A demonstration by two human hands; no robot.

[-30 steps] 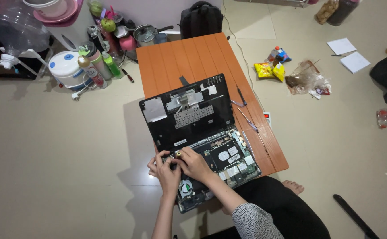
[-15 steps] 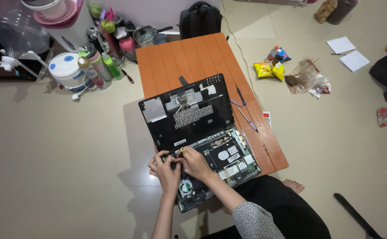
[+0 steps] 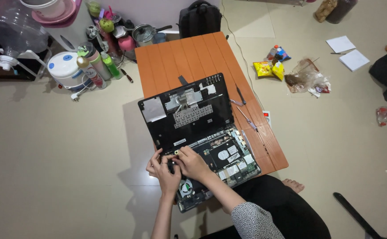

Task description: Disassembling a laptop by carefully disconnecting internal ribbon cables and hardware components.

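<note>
An opened-up laptop lies on a low orange table (image 3: 189, 55). Its black bottom cover (image 3: 184, 113) is tilted up at the far side, and the exposed circuit board (image 3: 226, 155) with a fan (image 3: 186, 186) lies nearer me. My left hand (image 3: 162, 170) and my right hand (image 3: 192, 163) meet at the left hinge corner of the laptop. The fingers of both pinch at a small part there; the part itself is too small to make out.
Two screwdrivers (image 3: 246, 117) lie on the table right of the laptop. Bottles and a white rice cooker (image 3: 65, 70) crowd the floor at the left, a black backpack (image 3: 199, 17) stands behind the table, and snack packets (image 3: 271, 68) and papers (image 3: 346, 52) lie on the right.
</note>
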